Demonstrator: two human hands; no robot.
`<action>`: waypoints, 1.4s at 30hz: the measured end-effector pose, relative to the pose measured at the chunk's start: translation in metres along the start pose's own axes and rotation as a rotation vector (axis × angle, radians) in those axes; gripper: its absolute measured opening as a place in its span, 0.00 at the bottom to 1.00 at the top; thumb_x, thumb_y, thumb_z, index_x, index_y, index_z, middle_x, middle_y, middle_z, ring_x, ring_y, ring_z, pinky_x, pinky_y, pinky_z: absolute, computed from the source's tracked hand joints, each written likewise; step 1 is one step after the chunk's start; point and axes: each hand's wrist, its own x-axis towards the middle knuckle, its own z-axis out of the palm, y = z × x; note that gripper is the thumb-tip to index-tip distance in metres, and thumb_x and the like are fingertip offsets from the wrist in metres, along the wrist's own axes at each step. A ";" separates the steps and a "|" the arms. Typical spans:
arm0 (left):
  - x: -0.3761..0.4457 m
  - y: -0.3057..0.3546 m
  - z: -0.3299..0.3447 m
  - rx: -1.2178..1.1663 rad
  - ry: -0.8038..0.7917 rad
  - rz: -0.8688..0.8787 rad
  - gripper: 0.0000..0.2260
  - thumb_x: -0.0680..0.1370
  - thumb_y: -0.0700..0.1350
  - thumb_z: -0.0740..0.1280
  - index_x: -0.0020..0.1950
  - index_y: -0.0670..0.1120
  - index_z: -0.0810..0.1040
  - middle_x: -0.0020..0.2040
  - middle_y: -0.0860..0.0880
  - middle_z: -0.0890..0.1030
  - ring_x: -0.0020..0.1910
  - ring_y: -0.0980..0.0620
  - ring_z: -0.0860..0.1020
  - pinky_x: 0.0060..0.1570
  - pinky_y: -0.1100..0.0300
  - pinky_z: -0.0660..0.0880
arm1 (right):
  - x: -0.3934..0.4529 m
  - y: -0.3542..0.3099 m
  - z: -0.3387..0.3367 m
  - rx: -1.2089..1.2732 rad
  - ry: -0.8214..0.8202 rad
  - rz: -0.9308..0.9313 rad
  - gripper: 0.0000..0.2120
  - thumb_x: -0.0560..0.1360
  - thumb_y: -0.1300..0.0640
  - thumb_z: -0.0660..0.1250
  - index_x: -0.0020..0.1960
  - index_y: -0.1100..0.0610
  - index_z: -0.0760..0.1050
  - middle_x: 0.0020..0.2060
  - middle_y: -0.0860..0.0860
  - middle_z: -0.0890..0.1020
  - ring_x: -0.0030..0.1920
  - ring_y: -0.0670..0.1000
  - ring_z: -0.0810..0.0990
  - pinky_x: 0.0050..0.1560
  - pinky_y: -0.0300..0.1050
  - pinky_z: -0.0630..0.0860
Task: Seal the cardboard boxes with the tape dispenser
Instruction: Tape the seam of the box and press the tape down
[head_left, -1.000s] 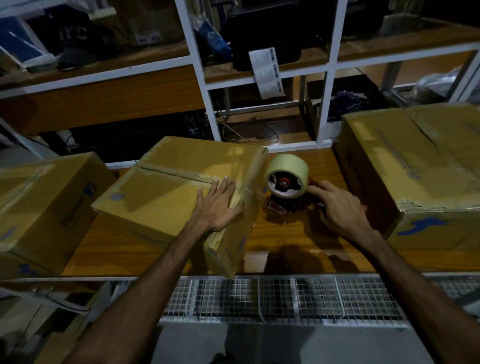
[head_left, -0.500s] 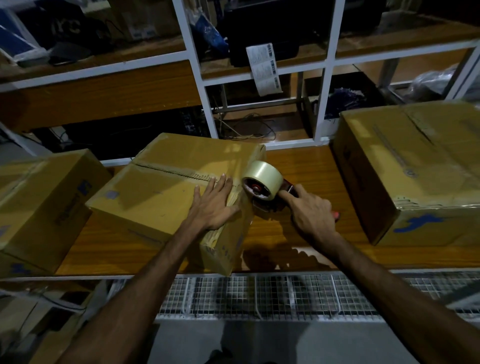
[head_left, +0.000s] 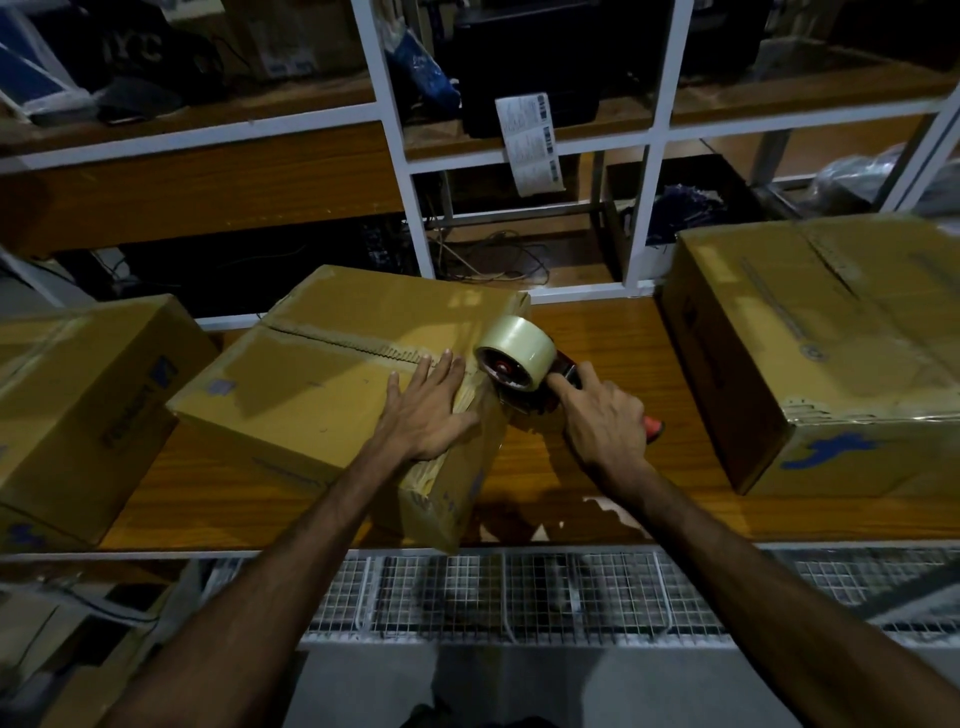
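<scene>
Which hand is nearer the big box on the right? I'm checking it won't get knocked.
The right hand, gripping the tape dispenser on the bench, with bare bench between it and the big box. The left hand lies flat on the middle box, farther away.

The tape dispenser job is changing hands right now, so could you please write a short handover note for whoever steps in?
Left hand: flat on top of the middle cardboard box, fingers straight, pressing by the flap seam near its right edge.
Right hand: grips the tape dispenser by its red handle, index finger along the body, roll against the box's right end.
Done: dispenser is at the seam's right end; no fresh strip visible along the seam.
Left: run tape along the seam, cut it, then check the left box and the right box on the wooden bench; whether those are sealed is unclear.
</scene>
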 end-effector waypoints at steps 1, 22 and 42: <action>0.000 0.000 0.000 0.000 -0.003 0.000 0.41 0.80 0.67 0.56 0.86 0.52 0.41 0.85 0.52 0.39 0.84 0.46 0.41 0.79 0.30 0.43 | 0.002 0.000 -0.002 -0.014 -0.005 0.001 0.20 0.84 0.52 0.65 0.74 0.47 0.66 0.63 0.53 0.70 0.50 0.51 0.74 0.47 0.48 0.73; -0.007 0.000 -0.003 0.040 -0.008 -0.011 0.42 0.81 0.67 0.57 0.86 0.51 0.41 0.85 0.50 0.39 0.84 0.43 0.42 0.78 0.29 0.44 | 0.018 0.082 0.043 0.335 -0.153 0.335 0.20 0.82 0.51 0.69 0.73 0.45 0.71 0.51 0.47 0.82 0.45 0.47 0.80 0.36 0.42 0.70; -0.008 0.018 -0.010 0.054 -0.052 0.002 0.42 0.81 0.60 0.62 0.85 0.53 0.38 0.85 0.50 0.38 0.84 0.43 0.41 0.78 0.28 0.44 | 0.034 0.056 0.086 0.379 -0.154 0.441 0.31 0.79 0.52 0.71 0.78 0.48 0.60 0.66 0.58 0.73 0.66 0.60 0.76 0.68 0.63 0.75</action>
